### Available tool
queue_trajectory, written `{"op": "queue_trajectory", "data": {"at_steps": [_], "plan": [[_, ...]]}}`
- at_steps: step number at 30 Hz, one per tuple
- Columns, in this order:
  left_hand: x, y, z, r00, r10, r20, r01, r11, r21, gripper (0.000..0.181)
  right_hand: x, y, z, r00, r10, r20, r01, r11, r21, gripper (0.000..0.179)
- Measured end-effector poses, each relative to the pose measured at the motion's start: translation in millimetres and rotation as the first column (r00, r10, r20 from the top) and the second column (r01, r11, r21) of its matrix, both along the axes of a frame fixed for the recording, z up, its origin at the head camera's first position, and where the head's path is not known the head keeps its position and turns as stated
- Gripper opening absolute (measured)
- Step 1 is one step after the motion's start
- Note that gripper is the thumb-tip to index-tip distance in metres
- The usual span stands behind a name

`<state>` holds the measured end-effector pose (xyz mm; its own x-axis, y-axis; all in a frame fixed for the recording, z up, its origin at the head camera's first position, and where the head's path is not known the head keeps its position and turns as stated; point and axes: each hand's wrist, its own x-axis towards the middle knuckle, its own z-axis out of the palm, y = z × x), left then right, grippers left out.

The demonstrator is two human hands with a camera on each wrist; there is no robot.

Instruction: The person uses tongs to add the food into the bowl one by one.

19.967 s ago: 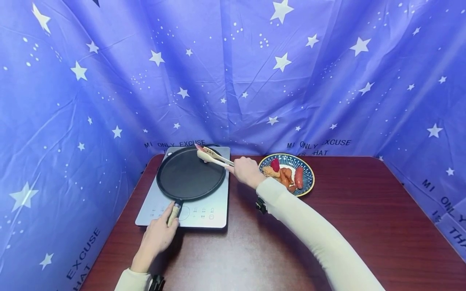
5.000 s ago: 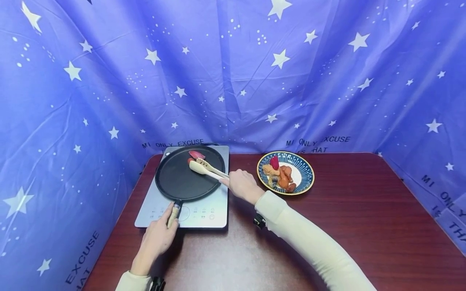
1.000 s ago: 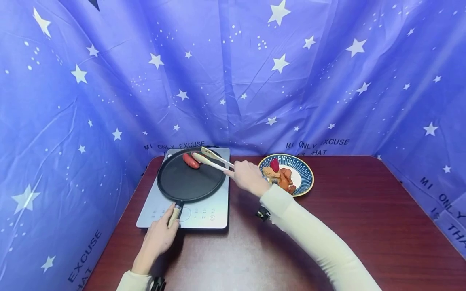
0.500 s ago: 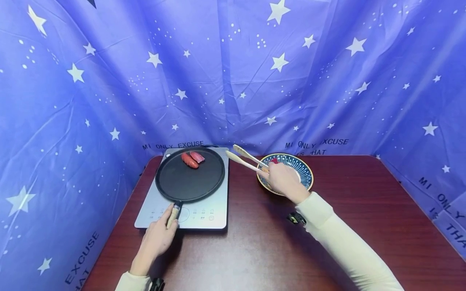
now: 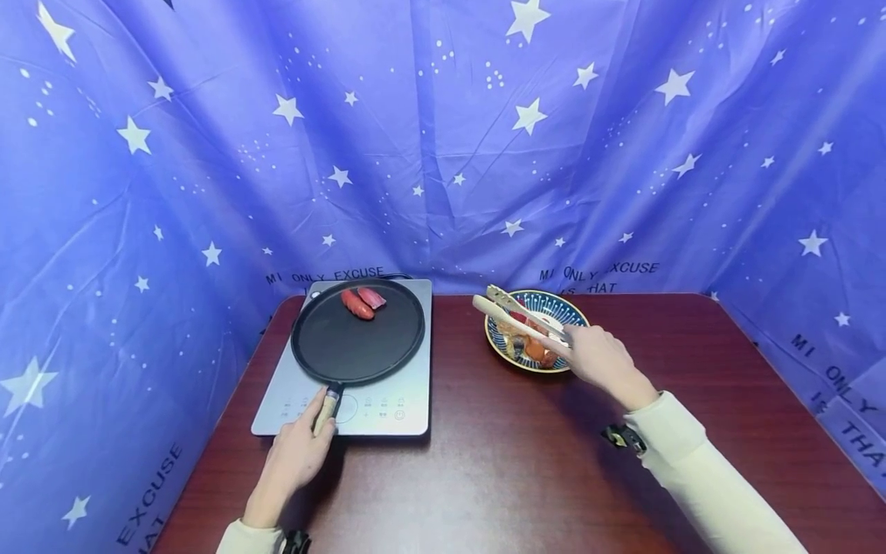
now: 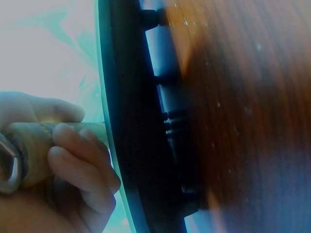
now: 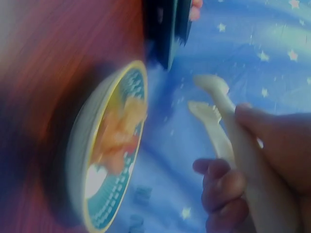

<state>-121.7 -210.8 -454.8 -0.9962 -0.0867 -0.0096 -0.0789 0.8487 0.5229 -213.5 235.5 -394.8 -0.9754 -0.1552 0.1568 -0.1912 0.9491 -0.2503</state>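
My left hand [image 5: 296, 454] grips the wooden handle [image 5: 325, 413] of a flat black pan [image 5: 360, 350] at the left. Fingers curl round that handle in the left wrist view. Inside the pan, toward its far side, a scored red sausage [image 5: 356, 305] lies beside a pinkish-red slice [image 5: 374, 298]. My right hand [image 5: 607, 363] holds cream tongs [image 5: 511, 318] over the patterned blue plate [image 5: 580, 317]. The tong tips stand apart with nothing between them, as the right wrist view shows. Below them, the plate bears brown-orange food pieces [image 7: 114, 138], partly hidden in the head view.
Under the pan is a silver induction cooker [image 5: 408, 385] with touch controls along its front. The dark red wooden table [image 5: 484, 446] extends to both sides. A blue star-printed curtain [image 5: 443, 154] closes off the back and sides.
The sausage has gone from plate to pan, beside the pinkish slice that the tongs held earlier. Within the last second, my right hand has moved the tongs rightward over the plate. My left hand stays put.
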Motion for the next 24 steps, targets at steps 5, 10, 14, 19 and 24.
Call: {"op": "queue_trajectory", "data": {"at_steps": [5, 10, 14, 19, 24], "plan": [[-0.5, 0.0, 1.4, 1.000, -0.001, -0.007, 0.001, 1.000, 0.005, 0.057, 3.7, 28, -5.4, 0.999, 0.028, 0.029, -0.028, 0.999, -0.020, 0.045], [-0.5, -0.3, 1.4, 1.000, 0.007, 0.006, -0.007, 1.000, 0.002, 0.057, 10.2, 55, -13.8, 0.998, 0.038, 0.055, -0.037, 0.999, -0.028, 0.046], [-0.3, -0.6, 2.2, 1.000, 0.007, 0.011, -0.007, 1.000, 0.000, 0.057, 18.2, 69, -14.2, 0.998, 0.057, 0.035, -0.057, 0.998, -0.009, 0.043], [-0.2, -0.8, 2.4, 1.000, 0.008, 0.020, -0.008, 1.000, -0.004, 0.058, 26.5, 80, -11.4, 0.997, 0.073, 0.017, -0.073, 0.996, 0.052, 0.038], [0.0, -0.3, 1.9, 1.000, 0.008, 0.015, -0.008, 1.000, -0.001, 0.057, 35.0, 81, -6.6, 0.998, 0.061, 0.029, -0.064, 0.992, 0.106, 0.041]]}}
